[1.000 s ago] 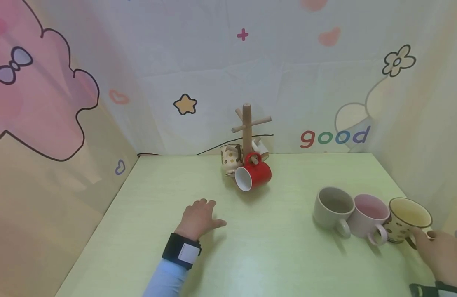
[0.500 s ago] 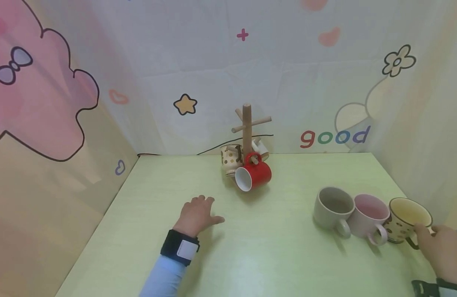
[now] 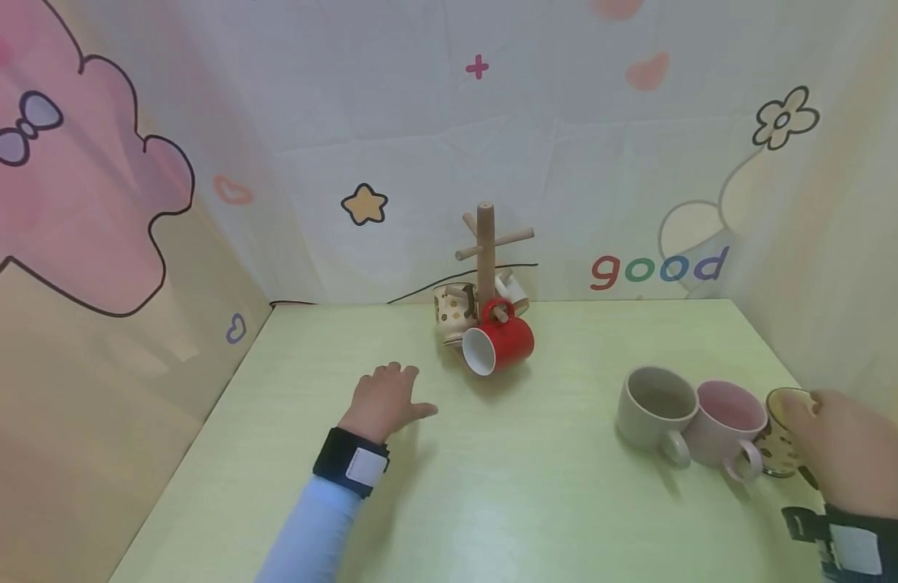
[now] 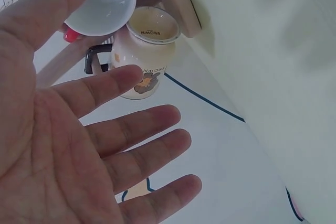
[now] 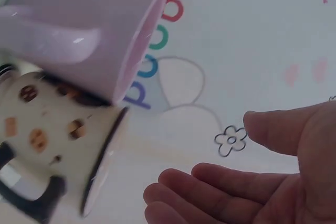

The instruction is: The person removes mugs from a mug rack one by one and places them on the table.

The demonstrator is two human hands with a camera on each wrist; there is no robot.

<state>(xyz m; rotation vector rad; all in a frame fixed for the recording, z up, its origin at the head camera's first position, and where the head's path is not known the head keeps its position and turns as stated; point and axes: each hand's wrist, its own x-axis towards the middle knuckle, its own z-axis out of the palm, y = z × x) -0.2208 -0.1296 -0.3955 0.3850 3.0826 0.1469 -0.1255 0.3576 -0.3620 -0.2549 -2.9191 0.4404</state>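
My left hand [image 3: 381, 402] is held over the table with fingers spread and touches nothing. Ahead of it stands a wooden mug rack [image 3: 486, 259] where a red mug [image 3: 514, 344], a cream patterned mug [image 3: 452, 312] and a partly hidden white mug [image 3: 517, 293] hang. At the right, my right hand [image 3: 853, 453] hovers at a cream mug [image 3: 778, 449] with brown pictures and a dark handle [image 5: 37, 198]. The right wrist view shows a gap between its loosely extended fingers [image 5: 220, 187] and that mug, whose rim the hand partly covers in the head view.
Left of the cream mug stand a pink mug [image 3: 718, 445] and a grey mug [image 3: 641, 425], upright in a row, close together. The pale green table [image 3: 536, 486] is bordered by printed cloth walls [image 3: 390, 97] behind and at both sides.
The right hand has shifted up and left, from beside the cream mug's handle to over its rim. The left hand has moved slightly forward. The mugs have stayed put.
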